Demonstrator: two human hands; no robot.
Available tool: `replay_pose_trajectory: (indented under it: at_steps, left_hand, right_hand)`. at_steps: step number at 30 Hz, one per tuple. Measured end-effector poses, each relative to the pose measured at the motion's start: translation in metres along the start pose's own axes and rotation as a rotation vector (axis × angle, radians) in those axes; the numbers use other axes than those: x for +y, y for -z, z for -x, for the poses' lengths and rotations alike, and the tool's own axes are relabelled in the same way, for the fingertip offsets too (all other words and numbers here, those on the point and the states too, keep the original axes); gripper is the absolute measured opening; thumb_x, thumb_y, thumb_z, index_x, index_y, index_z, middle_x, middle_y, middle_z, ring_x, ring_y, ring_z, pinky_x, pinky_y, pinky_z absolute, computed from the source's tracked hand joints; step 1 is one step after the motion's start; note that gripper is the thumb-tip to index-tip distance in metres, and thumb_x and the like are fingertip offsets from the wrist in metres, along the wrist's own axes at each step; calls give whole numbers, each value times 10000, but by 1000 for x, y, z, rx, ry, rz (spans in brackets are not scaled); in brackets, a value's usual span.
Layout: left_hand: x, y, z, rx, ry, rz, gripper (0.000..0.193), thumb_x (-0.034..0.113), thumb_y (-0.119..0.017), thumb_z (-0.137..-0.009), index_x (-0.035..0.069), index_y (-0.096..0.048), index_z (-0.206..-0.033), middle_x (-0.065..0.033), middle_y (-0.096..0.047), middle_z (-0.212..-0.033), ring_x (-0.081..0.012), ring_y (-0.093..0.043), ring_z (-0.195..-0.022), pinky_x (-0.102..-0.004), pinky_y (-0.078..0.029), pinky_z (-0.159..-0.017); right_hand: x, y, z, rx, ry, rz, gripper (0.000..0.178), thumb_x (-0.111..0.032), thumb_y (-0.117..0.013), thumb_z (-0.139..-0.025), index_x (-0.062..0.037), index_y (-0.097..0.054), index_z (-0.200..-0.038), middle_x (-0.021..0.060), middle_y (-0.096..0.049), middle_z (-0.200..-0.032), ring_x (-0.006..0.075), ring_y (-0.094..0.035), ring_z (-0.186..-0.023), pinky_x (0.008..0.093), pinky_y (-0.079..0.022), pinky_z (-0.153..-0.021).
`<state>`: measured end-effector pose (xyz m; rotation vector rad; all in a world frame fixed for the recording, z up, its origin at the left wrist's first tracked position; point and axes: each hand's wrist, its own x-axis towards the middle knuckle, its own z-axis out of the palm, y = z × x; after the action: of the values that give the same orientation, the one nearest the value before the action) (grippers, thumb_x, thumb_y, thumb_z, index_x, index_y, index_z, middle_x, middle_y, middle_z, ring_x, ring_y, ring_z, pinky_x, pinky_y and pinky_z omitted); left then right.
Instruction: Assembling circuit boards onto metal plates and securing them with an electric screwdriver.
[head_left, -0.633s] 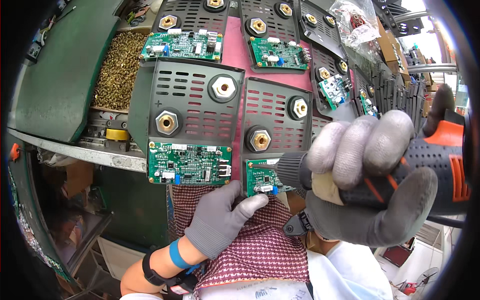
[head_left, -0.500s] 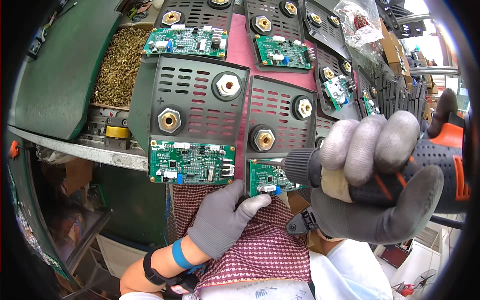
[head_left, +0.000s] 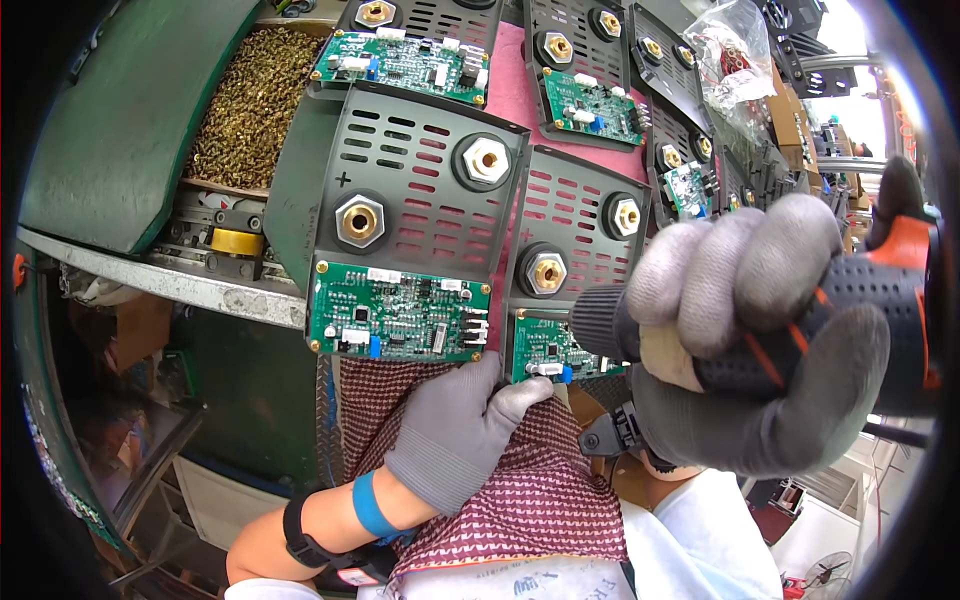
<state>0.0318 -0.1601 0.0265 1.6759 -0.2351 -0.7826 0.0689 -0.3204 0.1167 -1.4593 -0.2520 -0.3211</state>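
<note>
My right hand (head_left: 750,340), in a grey glove, is wrapped around a black and orange power drill (head_left: 800,345). The drill's ribbed chuck points left over the upper edge of a green circuit board (head_left: 540,350) and covers part of it; the bit is not clearly visible. At that board's near edge is my gloved left hand (head_left: 455,420), closed, its thumb against the edge and its other fingers partly hidden. The board lies at the near end of a slotted dark metal panel (head_left: 575,225) bearing two hex-nut brass fittings.
To the left, another slotted panel (head_left: 410,170) carries a green board (head_left: 395,315). Several similar panels stand farther back on a pink mat (head_left: 508,75). A tray of small brass screws (head_left: 250,105) lies far left, above a metal table edge (head_left: 180,280).
The view has shifted, so the panels appear farther right and slightly higher. The drill's chuck is closer to the board's upper-left corner, and its bit, visible before, is no longer clear.
</note>
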Motion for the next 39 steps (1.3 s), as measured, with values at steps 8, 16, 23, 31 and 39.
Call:
replay_pose_trajectory:
  at_steps: [8,16,23,31,39]
  left_hand:
    - [8,8,1,-44,98,52,428,437,-592,-897,19,-644,-976,-136,-614,-736,-211,-570,-656,-324,-454,-645]
    - [17,56,7,-417,396,236,389,302,-596,-894,-15,-582,-1119,-68,-627,-959,-144,-571,-794,-281,-471,-741]
    - [24,66,24,-322,391,615,351,125,-448,-916,-59,-519,-1207,-104,-618,-953,-74,-502,-708,-209,-417,-605]
    - [12,52,20,-286,283,736,407,400,-513,-961,3,-536,-1050,-58,-626,-806,-54,-453,-587,-190,-354,-492]
    - [12,42,19,-238,246,580,510,477,-414,-983,-2,-588,-963,-48,-608,-654,-37,-401,-474,-184,-316,-431]
  right_hand:
    - [9,1,-11,-97,-103,-39,344,-409,-513,-923,-94,-407,-835,21,-434,-676,121,-426,-544,284,-389,-485]
    - [-29,-2,2,-73,-11,-137,347,-384,-530,-916,-75,-376,-943,23,-448,-679,115,-439,-543,276,-399,-491]
    - [-24,-13,21,53,251,-212,543,-289,-560,-922,-33,-260,-1295,31,-478,-727,92,-480,-515,261,-476,-476]
    - [-27,-17,23,43,255,-269,571,-285,-556,-926,-47,-224,-1324,33,-476,-722,92,-480,-510,263,-480,-471]
    - [-28,-17,27,22,243,-289,601,-282,-552,-929,-61,-188,-1354,35,-473,-717,93,-480,-505,266,-483,-466]
